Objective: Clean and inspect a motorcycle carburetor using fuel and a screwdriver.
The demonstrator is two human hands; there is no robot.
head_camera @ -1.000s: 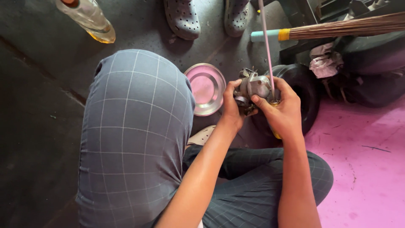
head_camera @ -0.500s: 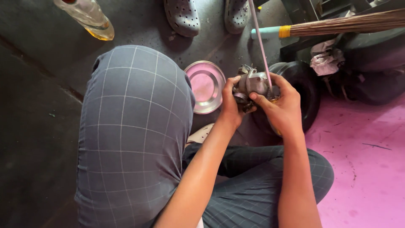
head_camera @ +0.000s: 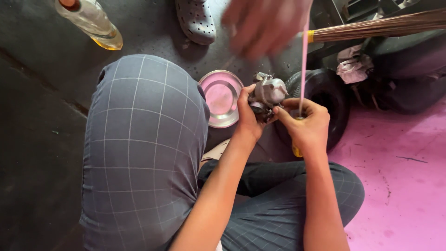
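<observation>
while both hands clasp a metal carburettor (right also gripping a yellow-handled tool), the steel bowl sits empty.

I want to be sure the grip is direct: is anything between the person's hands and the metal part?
Nothing visible. The left hand grips the metal part directly, and the right hand touches it with its fingertips. A blurred hand of another person hovers above.

One metal part, one round steel dish, one bottle far left, one tyre, one broom, one clog.
</observation>
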